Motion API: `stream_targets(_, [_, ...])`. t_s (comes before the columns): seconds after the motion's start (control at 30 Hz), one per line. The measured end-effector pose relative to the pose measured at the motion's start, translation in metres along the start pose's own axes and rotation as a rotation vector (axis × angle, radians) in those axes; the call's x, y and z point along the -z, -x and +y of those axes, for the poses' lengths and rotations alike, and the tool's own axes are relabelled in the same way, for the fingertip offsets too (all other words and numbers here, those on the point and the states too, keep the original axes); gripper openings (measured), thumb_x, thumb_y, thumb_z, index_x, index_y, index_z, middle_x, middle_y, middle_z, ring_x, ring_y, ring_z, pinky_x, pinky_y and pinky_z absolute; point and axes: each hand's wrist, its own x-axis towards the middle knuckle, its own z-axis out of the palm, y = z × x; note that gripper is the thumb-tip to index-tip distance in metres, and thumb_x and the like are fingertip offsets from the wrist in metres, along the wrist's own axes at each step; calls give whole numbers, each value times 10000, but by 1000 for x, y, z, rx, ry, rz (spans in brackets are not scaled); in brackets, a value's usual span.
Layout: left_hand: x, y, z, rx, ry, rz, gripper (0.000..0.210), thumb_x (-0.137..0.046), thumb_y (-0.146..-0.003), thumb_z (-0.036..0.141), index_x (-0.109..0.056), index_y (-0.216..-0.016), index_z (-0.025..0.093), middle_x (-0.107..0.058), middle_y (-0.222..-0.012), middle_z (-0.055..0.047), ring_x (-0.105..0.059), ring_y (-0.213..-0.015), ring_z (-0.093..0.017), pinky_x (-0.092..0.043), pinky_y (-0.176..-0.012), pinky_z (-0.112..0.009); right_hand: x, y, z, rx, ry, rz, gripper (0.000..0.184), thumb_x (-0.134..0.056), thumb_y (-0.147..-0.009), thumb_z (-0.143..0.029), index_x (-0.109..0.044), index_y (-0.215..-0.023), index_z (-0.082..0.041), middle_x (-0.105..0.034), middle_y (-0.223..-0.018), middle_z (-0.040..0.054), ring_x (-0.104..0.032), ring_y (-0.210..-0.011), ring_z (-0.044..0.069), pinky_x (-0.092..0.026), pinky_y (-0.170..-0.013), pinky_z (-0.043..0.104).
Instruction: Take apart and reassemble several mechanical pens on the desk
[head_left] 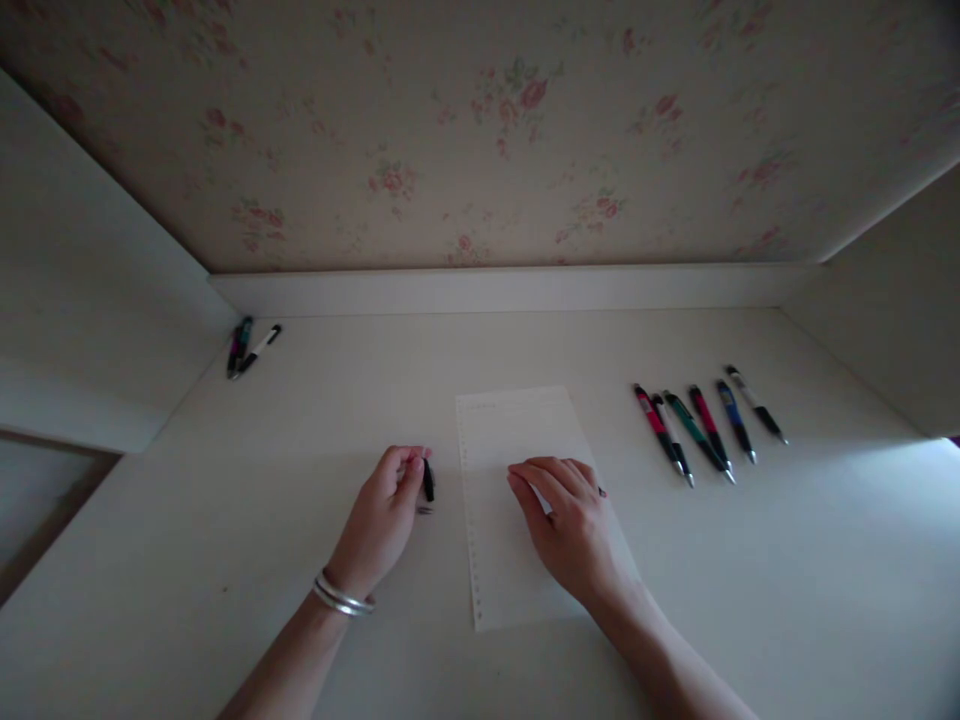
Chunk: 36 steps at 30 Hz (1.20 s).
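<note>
Floral wallpaper backs a white table where, at center frame, a left hand pinches a small black pen part. Thumb and fingertips pressed together, the right hand is over a sheet of paper; whether it holds anything cannot be told. Six pens lie at right, others upper left.

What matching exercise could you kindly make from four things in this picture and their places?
1. silver bracelet
2. paper sheet
3. black object
4. blue pen

A. at the fingertips of the left hand
B. between a red pen and a black-and-white pen
C. beneath the right hand
D. around the left wrist

Pairs: 1-D; 2-C; 3-A; 4-B
</note>
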Motion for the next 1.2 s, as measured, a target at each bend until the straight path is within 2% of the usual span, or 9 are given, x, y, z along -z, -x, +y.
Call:
stream_targets(0.17, [1,-1,-1,31,112,3,364,-479,-947,520,-616,-1066,204,-665,-1234,-100,-611,-1126,-234,-431,-977,-370,0,1,0,22,-17,-2,97,-598,-947,-188,-688,-979,-204,-731,-922,45,-645,-837,199,-421,-818,376])
stream_targets(0.27, [0,-1,-1,54,155,-3,366,-497,-940,524,-617,-1073,205,-664,-1240,-103,-606,-1141,-234,-425,-986,-370,-1,2,0,31,-31,-4,95,-601,-943,-178,-683,-986,-203,-731,-932,49,-645,-840,202,-435,-822,384])
stream_targets(0.5, [-2,0,3,65,202,8,336,-567,-906,506,-655,-1010,199,-690,-1179,-99,-618,-1079,-239,-430,-945,-352,-2,2,0,-13,-119,47,117,-557,-950,-139,-654,-996,-185,-724,-882,69,-652,-828,202,-509,-751,324])
stream_targets(0.7, [0,-1,9,138,275,-10,331,-592,-879,495,-665,-977,187,-696,-1122,-88,-616,-998,-225,-442,-856,-317,2,1,-3,-27,-138,25,263,-498,-956,-113,-635,-1171,-178,-701,-910,89,-651,-814,201,-526,-707,316])
stream_targets(0.9, [0,-1,11,175,333,40,322,-639,-836,498,-651,-912,186,-701,-1024,-64,-596,-870,-188,-429,-730,-272,0,3,-3,-70,-188,60,162,-537,-952,-144,-672,-1016,-205,-736,-906,62,-697,-827,189,-556,-745,309])
stream_targets(1.03, [0,-4,7,199,386,64,340,-625,-848,510,-638,-950,186,-700,-1003,-61,-563,-829,-172,-405,-672,-261,-2,6,-1,-106,-215,34,151,-548,-962,-194,-677,-1036,-226,-764,-937,44,-720,-835,191,-586,-753,321])
stream_targets(1.2, [1,-4,4,204,431,74,319,-654,-839,488,-648,-928,182,-706,-947,-48,-559,-780,-152,-398,-648,-248,-1,5,-2,-54,-229,12,165,-552,-956,-180,-692,-1032,-223,-770,-958,52,-725,-876,204,-585,-804,353])
